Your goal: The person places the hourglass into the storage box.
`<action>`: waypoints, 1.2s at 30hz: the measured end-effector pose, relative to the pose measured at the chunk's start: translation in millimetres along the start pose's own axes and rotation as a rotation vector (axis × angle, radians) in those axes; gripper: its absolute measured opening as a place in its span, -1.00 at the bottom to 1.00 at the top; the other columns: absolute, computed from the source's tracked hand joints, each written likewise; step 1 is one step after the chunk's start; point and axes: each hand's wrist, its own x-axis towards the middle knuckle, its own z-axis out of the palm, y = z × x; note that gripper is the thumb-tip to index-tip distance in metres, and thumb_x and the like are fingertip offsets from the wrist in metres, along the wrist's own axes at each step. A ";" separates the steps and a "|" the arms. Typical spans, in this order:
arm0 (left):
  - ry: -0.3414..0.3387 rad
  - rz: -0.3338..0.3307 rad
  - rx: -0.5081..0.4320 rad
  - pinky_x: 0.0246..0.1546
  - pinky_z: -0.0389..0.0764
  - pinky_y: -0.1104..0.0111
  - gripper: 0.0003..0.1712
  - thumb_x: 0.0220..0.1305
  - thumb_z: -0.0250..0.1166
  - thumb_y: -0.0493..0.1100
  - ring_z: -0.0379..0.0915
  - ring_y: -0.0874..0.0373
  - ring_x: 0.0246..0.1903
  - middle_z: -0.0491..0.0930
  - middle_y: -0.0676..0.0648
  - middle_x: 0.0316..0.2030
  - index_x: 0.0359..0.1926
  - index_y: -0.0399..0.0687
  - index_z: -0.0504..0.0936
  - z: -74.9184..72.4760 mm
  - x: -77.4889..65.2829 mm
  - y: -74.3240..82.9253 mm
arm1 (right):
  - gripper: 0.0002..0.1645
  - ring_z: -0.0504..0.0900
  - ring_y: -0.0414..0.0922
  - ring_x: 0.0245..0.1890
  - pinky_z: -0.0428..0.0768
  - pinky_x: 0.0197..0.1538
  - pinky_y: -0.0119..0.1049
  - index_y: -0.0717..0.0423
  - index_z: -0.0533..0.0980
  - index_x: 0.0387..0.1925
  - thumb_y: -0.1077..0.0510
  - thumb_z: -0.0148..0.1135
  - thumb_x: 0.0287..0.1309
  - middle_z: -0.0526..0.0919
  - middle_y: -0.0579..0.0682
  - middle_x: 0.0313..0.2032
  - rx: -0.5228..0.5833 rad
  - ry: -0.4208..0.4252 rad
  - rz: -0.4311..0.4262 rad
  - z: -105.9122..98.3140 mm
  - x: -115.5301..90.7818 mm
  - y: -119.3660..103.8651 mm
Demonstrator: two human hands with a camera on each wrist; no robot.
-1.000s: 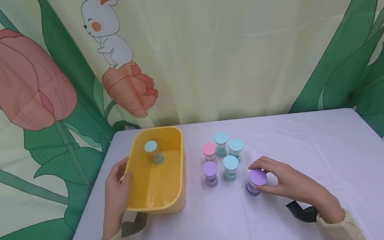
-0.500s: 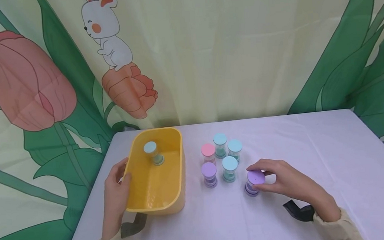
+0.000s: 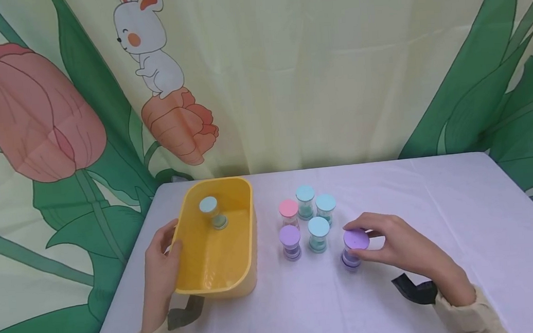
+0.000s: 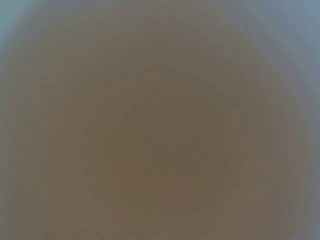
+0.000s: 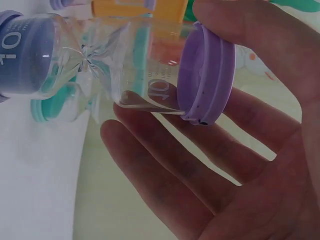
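My right hand [image 3: 404, 242] pinches a purple-capped sand timer [image 3: 356, 239] by its upper cap, thumb and fingers on either side. In the right wrist view this sand timer [image 5: 150, 65] shows clear glass marked 10, with purple sand at the end away from the hand. My left hand [image 3: 161, 272] grips the left rim of a yellow bin [image 3: 250, 271], thumb over the edge. Inside the bin, a light-blue-capped sand timer [image 3: 214, 211] stands near the far end. The left wrist view is only a brown blur.
Between bin and right hand stand several more sand timers: a pink one [image 3: 289, 211], another purple one [image 3: 290, 239] and light-blue ones, the nearest [image 3: 318, 232] in front. A white cloth [image 3: 304, 308] covers the table. Behind hangs a printed curtain [image 3: 311, 81].
My right hand and the purple cap have shifted slightly upward in the head view over the last half second. The left hand, bin and other sand timers stay put.
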 end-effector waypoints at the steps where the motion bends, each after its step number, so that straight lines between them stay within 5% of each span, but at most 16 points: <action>1: 0.000 0.000 0.002 -0.16 0.42 0.75 -0.45 0.49 -0.03 -0.14 0.42 -0.01 0.14 0.42 -0.12 0.30 0.45 0.02 0.28 -0.1 -0.1 0.0 | -0.56 0.61 -0.37 -0.19 0.69 -0.11 -0.32 -0.07 0.64 -0.05 0.06 0.54 -0.03 0.62 -0.37 -0.20 0.009 -0.002 0.003 -0.9 0.9 -1.2; 36: 0.000 -0.005 0.009 -0.11 0.42 0.73 -0.45 0.49 -0.03 -0.11 0.42 0.00 0.18 0.42 -0.09 0.31 0.45 0.06 0.28 0.7 0.2 0.1 | -0.54 0.62 -0.35 -0.25 0.69 -0.21 -0.38 -0.03 0.64 -0.08 0.20 0.57 -0.10 0.63 -0.33 -0.24 0.035 0.092 -0.100 -35.6 30.4 -41.4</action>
